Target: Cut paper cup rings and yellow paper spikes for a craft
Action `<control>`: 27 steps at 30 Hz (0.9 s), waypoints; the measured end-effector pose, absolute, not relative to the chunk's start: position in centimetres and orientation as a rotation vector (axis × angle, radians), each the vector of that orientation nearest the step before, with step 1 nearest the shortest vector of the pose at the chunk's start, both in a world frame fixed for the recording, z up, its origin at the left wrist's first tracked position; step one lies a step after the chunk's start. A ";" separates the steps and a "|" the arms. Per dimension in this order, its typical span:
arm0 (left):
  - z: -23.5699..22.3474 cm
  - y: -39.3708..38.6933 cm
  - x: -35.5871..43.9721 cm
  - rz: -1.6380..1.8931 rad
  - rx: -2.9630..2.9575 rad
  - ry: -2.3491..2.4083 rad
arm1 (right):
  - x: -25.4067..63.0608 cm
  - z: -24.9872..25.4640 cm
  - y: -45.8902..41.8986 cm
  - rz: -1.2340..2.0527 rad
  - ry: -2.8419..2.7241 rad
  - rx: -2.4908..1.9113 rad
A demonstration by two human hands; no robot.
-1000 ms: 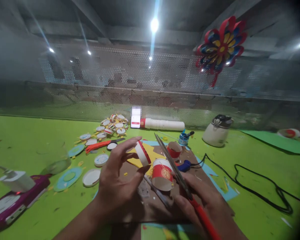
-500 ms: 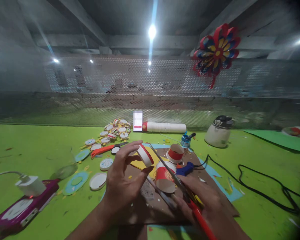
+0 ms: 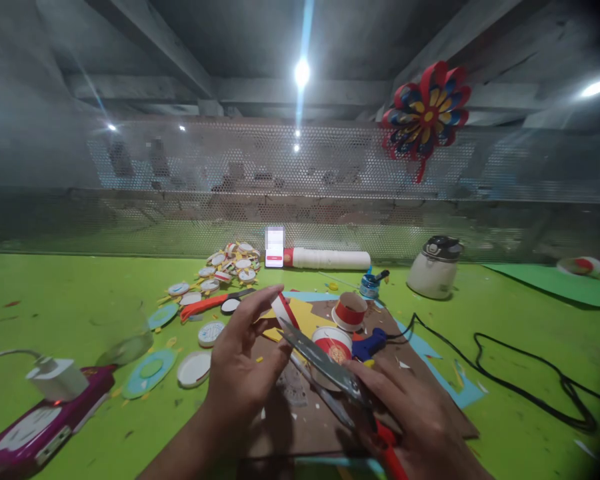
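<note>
No words or numbers can be read. On the phone [image 3: 275, 259], a red bar crosses the lit screen, any lettering too small; the nearer red-and-white cup [image 3: 324, 342] bears a gold emblem, the white disc [image 3: 211, 334] a bluish print, the blue jar [image 3: 369, 287] pale marks, all illegible.

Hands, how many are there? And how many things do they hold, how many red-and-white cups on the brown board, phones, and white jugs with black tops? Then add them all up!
Hands: 2, left hand and right hand
Held things: 2, white-and-red piece and scissors
Cups on the brown board: 2
Phone: 1
Jug: 1
Total: 8
</note>
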State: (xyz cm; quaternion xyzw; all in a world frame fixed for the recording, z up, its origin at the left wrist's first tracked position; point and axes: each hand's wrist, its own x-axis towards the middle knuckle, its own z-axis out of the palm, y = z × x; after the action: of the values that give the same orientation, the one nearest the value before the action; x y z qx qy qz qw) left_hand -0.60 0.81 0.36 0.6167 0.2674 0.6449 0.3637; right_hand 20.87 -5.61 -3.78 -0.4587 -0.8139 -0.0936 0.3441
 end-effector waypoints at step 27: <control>1.9 1.7 -0.8 1.257 0.653 0.463 | 20.0 -2.3 -5.3 0.287 -1.818 -1.423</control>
State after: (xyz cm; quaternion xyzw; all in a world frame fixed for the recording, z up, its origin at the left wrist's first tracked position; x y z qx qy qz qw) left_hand -0.78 1.75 1.87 0.2973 0.2106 0.5718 0.7351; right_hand 20.01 -5.28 -2.27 -0.5616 -0.7174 0.1133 0.3963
